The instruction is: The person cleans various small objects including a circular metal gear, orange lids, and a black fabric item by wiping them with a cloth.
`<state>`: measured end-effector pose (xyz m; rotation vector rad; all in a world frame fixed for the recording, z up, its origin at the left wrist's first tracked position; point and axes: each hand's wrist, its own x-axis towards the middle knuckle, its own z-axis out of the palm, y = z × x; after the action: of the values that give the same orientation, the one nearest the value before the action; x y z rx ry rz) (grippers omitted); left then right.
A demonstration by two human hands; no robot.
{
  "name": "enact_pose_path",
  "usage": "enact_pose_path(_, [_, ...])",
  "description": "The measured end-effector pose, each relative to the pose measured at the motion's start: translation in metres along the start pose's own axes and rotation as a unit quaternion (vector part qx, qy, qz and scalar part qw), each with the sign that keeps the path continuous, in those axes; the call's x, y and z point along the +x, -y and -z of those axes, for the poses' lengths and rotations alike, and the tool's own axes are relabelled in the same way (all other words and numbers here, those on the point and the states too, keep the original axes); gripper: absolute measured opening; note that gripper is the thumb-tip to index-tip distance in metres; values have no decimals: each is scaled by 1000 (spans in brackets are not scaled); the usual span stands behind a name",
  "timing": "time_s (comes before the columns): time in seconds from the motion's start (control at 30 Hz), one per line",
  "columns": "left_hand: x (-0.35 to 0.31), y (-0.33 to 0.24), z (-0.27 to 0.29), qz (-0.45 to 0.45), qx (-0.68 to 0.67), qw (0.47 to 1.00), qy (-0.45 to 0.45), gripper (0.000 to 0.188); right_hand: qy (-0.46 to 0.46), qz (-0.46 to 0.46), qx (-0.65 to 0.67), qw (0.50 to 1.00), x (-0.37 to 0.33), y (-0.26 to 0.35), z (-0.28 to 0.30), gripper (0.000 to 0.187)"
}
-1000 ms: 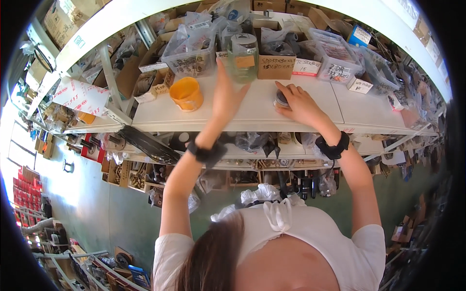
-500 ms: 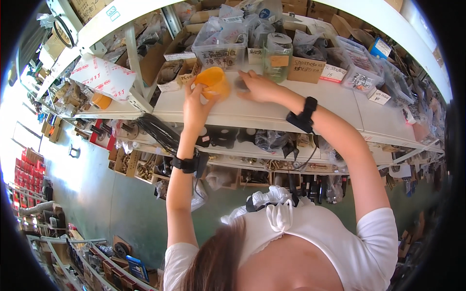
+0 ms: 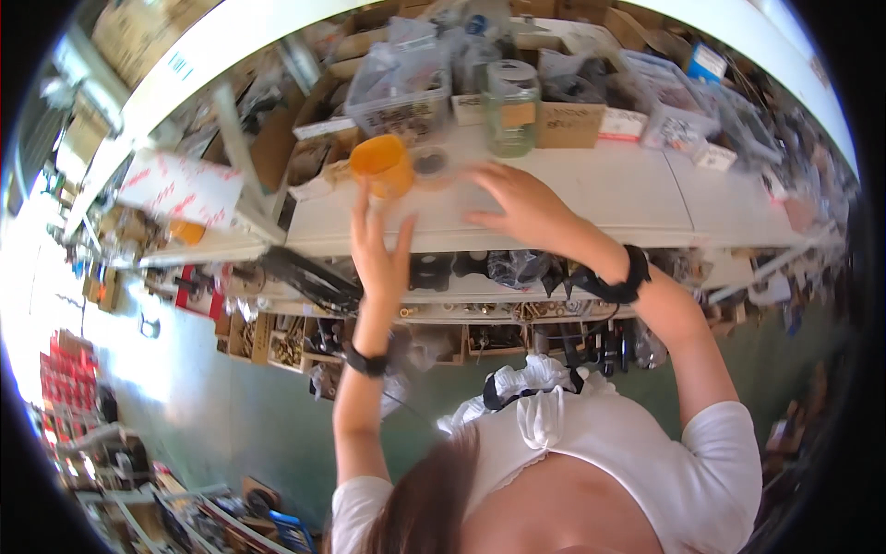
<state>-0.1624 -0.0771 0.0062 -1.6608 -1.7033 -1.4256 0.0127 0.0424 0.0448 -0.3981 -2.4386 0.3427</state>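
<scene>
A yellow-orange plastic cup-like container (image 3: 384, 164) stands on the white shelf board (image 3: 609, 189). Just in front of it is my left hand (image 3: 377, 254), thumb and fingers apart; its fingertips overlap the container's lower edge, and touch cannot be made out. Beside the container, on its right, lies a small round thing with a dark centre (image 3: 430, 163), blurred, perhaps a lid or roll. To the right of that round thing, my right hand (image 3: 535, 210) hovers over the board, fingers and thumb spread and holding nothing.
Behind stand a greenish clear jar (image 3: 512, 111), a clear plastic bin of bagged parts (image 3: 397, 97) and an open cardboard box (image 3: 568, 125). A white sheet with red print (image 3: 180, 189) is at the left, beside the shelf upright (image 3: 242, 152). Black cables (image 3: 318, 277) hang below the board.
My left hand has let go of the yellow container and drawn back toward me. My right hand has left the small round thing and moved nearer, fingers spreading. The view has shifted slightly.
</scene>
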Motion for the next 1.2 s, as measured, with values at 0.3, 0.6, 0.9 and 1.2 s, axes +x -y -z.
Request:
enact_pose_path(0.3, [-57,-50,-67,-124,39,963,235,39,-95,-133,-121,979,-151,-11,20,47])
enact_pose_path(0.6, [-62,-80,-83,-120,132,968,175,42,-125,-268,-140,945,-248,0,52,15])
enact_pose_path(0.9, [-85,-80,-121,19,324,938,121,63,-162,-409,-201,875,-391,21,126,9])
enact_pose_path(1.2, [-78,-95,-180,65,437,893,86,71,-100,-604,-245,752,-565,87,191,14])
